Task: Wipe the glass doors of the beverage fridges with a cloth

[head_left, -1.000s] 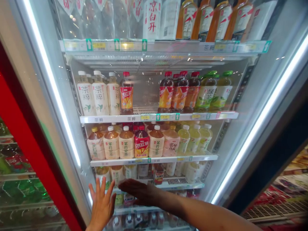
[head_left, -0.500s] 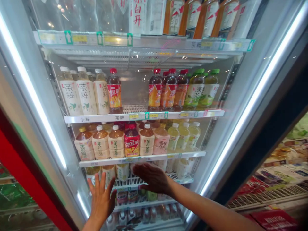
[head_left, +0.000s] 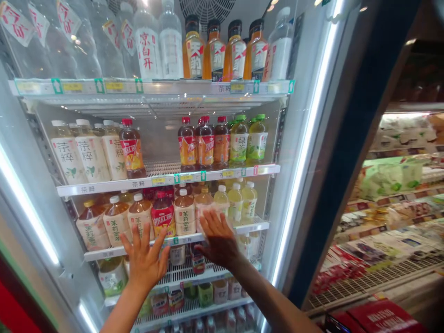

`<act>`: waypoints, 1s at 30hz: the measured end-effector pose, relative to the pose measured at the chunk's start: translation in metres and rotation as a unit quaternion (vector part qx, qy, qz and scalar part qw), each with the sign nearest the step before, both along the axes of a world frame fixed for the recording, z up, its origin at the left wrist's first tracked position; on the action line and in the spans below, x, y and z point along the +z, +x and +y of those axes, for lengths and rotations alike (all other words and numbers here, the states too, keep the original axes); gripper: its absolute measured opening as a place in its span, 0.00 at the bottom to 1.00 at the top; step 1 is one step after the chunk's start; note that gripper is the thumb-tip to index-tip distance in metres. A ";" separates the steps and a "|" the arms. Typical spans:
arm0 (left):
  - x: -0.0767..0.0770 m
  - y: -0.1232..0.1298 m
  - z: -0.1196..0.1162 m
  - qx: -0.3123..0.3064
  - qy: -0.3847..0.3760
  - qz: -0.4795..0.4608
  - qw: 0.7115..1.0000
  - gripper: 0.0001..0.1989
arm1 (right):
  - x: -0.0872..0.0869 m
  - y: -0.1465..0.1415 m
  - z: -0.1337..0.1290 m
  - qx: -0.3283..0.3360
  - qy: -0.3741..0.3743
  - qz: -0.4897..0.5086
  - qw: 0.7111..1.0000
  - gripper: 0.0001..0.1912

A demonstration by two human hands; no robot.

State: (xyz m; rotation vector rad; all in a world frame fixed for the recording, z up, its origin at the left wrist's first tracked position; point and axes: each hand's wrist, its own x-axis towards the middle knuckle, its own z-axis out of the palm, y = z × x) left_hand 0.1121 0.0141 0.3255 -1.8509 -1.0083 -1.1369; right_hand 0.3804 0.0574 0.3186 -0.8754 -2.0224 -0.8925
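Note:
My left hand (head_left: 144,259) is raised with its fingers spread, in front of the shelf of milk-tea-coloured bottles. My right hand (head_left: 219,238) is held up beside it, fingers stretched out, before the right part of that shelf. Neither hand holds anything; whether they touch the cooler's glass I cannot tell. Behind the left fingers stand a red-labelled iced tea bottle (head_left: 163,213) and a pale-labelled tea bottle (head_left: 138,213). Past the right fingertips are a pink-labelled bottle (head_left: 204,200) and pale yellow bottles (head_left: 249,201). Part of the lower shelf is hidden by my hands and forearms.
The lit drinks cooler has several shelves; clear water bottles (head_left: 147,51) and amber bottles (head_left: 236,53) stand on top. Red-capped bottles (head_left: 187,143) are on the shelf below. A dark frame (head_left: 342,152) edges the cooler. At right are packaged goods (head_left: 388,245) and a red box (head_left: 391,317).
The view has shifted right and tilted up, showing more of the top shelf. Both hands are now higher against the shelves. The right hand's fingers have turned more upright and spread.

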 end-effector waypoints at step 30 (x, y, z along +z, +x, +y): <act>0.052 -0.112 0.005 0.099 -0.007 -0.101 0.990 0.40 | 0.103 -0.195 -0.006 0.096 0.063 0.002 0.993 0.46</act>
